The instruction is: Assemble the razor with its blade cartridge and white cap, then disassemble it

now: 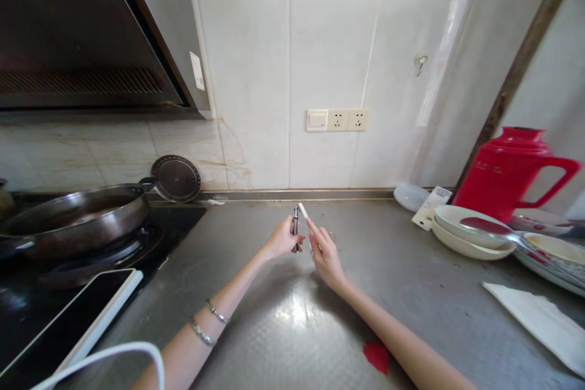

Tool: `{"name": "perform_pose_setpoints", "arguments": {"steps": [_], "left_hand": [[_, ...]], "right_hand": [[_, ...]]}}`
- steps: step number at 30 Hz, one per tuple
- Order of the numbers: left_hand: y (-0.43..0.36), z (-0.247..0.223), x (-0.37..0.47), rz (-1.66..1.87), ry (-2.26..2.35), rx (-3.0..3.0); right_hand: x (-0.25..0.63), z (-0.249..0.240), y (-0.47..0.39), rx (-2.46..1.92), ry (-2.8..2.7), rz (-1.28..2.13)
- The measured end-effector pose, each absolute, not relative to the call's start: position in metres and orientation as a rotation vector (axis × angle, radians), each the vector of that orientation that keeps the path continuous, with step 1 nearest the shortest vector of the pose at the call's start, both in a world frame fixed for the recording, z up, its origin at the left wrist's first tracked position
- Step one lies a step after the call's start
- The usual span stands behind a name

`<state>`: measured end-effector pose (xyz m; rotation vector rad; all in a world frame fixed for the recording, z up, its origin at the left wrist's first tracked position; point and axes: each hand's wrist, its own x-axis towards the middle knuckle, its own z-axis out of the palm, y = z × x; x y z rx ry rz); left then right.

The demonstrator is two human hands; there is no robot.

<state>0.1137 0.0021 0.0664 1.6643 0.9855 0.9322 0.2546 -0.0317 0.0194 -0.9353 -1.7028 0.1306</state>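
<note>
My left hand (281,240) is closed around a slim dark object with a silver upper end (296,222), held upright above the counter. It looks like a pen or a small tool; the exact kind is too small to tell. Just to the right, my right hand (328,261) pinches a short white stick (302,210) that tilts up to the left. The tips of the two objects are very close together; whether they touch I cannot tell. Below and between my hands lies the grey metal counter (256,329). A red scrap (377,356) rests beside my right forearm.
At left, a metal pan (77,225) sits on the black stove (183,219), near a phone (73,323) and white cable (123,347). A dark round disc (176,178) leans on the wall. Right: red jug (507,177), stacked bowls (470,244), plates (548,271), white paper (539,320).
</note>
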Motion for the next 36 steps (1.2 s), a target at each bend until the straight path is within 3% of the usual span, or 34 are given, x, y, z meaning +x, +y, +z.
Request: {"name": "perform_pose_setpoints", "arguments": {"steps": [36], "left_hand": [[0.004, 0.069, 0.109, 0.903, 0.931, 1.726]], "right_hand": [[0.266, 0.025, -0.030, -0.913, -1.812, 0.078]]}}
